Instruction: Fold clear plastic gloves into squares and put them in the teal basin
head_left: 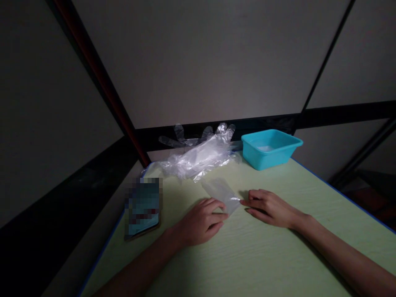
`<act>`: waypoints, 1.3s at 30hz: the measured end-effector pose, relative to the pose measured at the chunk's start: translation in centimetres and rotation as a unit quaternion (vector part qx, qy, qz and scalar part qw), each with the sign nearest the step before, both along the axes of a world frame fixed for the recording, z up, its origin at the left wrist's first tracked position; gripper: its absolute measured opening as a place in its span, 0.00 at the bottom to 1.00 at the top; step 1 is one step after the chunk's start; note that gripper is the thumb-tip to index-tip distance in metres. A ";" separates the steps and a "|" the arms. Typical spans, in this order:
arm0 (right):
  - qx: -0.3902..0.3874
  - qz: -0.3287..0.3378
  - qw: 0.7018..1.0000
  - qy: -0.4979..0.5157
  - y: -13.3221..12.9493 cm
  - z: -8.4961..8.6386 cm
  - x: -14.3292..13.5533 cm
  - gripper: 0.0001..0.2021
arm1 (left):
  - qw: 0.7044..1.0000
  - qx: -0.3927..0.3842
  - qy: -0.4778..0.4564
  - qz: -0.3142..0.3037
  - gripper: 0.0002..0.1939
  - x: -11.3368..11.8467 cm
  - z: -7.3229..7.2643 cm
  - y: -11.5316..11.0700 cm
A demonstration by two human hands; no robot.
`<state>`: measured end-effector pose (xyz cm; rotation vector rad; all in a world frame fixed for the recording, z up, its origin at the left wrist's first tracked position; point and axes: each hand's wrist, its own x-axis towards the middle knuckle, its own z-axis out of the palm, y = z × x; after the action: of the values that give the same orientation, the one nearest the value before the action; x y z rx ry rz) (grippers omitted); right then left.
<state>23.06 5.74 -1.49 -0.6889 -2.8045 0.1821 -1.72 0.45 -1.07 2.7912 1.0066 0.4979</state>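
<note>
Plastic sheet (220,193) touched by left hand (202,222) and right hand (268,208), both loosely open; green table (247,260) set beside pale wall (204,62)

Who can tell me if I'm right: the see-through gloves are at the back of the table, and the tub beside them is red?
Not quite: the tub is blue, not red, as the head view shows. The see-through gloves are at the back of the table, with the tub beside them.

Left hand (204,222): palm down, fingers bent and slightly spread, forearm slanting in from lower left. Right hand (266,208): index finger extended leftward, other fingers curled; both wrists were bare.
</note>
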 end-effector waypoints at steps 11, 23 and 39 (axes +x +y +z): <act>-0.056 0.029 0.997 0.034 -0.4 0.5 0.0 0.14 | 0.999 -0.020 -0.023 -0.028 0.12 -0.1 0.2 0.1; -0.022 0.000 0.999 0.038 0.1 -0.1 0.2 0.14 | 0.997 -0.056 -0.060 0.000 0.11 0.4 0.7 -0.1; 0.021 -0.037 0.998 0.055 1.0 -0.1 0.5 0.16 | 0.990 -0.098 0.066 -0.073 0.36 2.5 0.0 -0.3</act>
<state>23.56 6.73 -1.59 -0.7485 -2.6656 0.1425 0.80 0.12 -1.09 2.7217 0.8157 0.1874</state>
